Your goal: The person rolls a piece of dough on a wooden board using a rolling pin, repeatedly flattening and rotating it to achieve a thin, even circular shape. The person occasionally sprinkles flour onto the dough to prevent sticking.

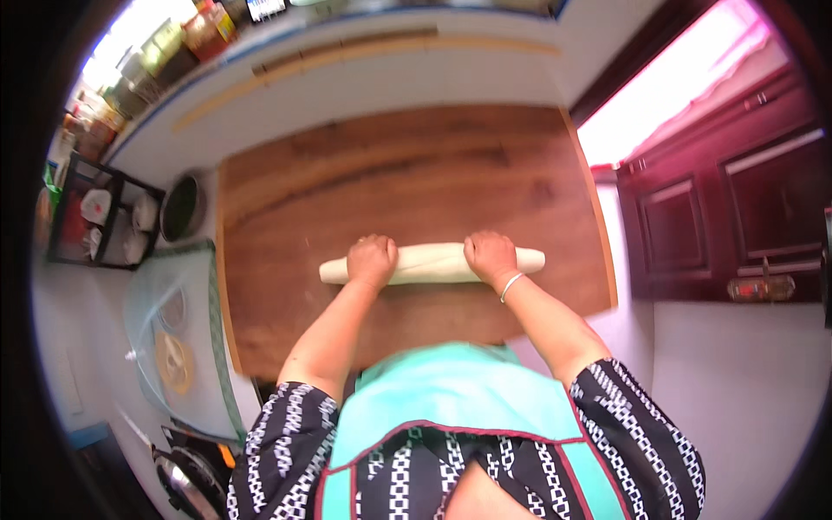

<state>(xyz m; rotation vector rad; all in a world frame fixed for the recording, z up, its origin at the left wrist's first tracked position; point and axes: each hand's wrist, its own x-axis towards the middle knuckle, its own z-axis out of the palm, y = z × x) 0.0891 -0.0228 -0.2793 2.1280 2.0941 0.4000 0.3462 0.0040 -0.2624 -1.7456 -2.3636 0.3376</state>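
A long pale roll of dough (pixel 433 262) lies crosswise on the brown wooden board (pixel 407 191), toward its near side. A fold line runs along its middle, and both ends narrow a little. My left hand (pixel 372 260) is closed over the roll near its left end. Nearer the right end, my right hand (pixel 491 256) grips it in the same way, with a white bangle (pixel 511 287) on that wrist. Dough sticks out beyond each hand. Whether a rolling pin is inside the roll cannot be seen.
On the left stand a round dark pan (pixel 183 208), a black rack (pixel 108 211) and a clear dome cover (pixel 143 334) over a plate. Jars (pixel 165 48) line a shelf at the far left. A dark red door (pixel 719 191) is on the right.
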